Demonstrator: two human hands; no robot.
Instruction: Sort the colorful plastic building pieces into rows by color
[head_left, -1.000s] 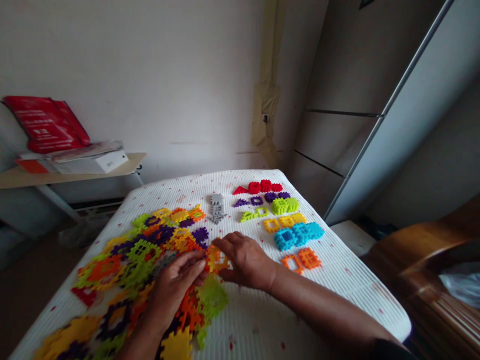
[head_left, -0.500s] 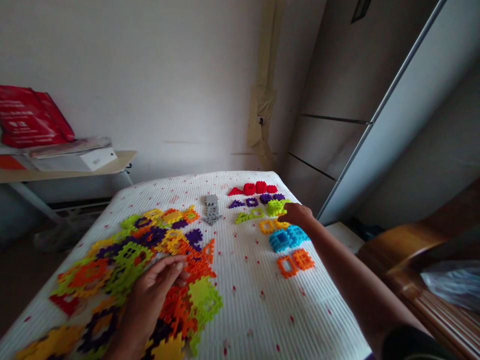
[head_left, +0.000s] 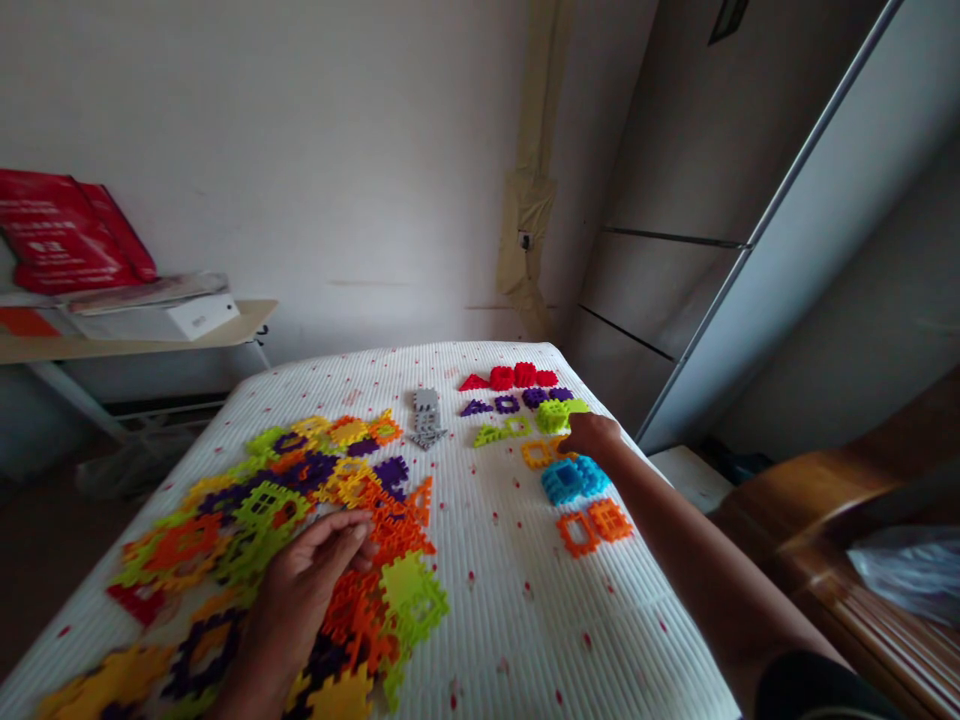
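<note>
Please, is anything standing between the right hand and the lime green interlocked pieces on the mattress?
Nothing visible stands between them. The right hand is right at the edge of the lime green interlocked pieces; the yellow pieces and blue pieces lie nearer the person, not between.

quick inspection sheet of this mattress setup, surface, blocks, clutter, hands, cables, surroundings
surface: white ribbed mattress
things: mixed heap of interlocking plastic blocks; sorted groups of red blocks, purple blocks, lime blocks, yellow blocks, blue blocks, orange blocks; grey blocks
clutter: red specks across the cover
hands: left hand flat on the heap; right hand against the lime blocks, fingers curled
cables: nothing seen
surroundings: side table holding a red bag and white box; wooden furniture at right
</note>
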